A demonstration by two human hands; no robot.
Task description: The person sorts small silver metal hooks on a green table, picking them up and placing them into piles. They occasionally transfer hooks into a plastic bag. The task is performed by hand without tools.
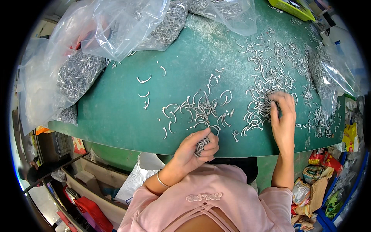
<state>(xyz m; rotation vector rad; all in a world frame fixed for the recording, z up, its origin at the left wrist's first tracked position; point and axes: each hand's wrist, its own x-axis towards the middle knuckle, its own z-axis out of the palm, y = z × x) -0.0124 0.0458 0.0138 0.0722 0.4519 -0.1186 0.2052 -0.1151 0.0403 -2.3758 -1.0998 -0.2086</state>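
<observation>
Presumably light, stiff and slippery, the curved metal pieces (264, 82) at right on the green table (119, 116) suit a mid-arc pinch, the left hand (189, 150) being clenched round a cluster (201, 147), the right hand (285, 112) curled over the pieces, its hold indiscernible

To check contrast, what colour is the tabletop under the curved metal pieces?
The tabletop is green; head view shows it best.

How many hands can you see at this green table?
2. The left hand is at the table's front edge, curled around a clump of curved metal pieces; the right hand is at the larger pile on the right. No others show.
</observation>
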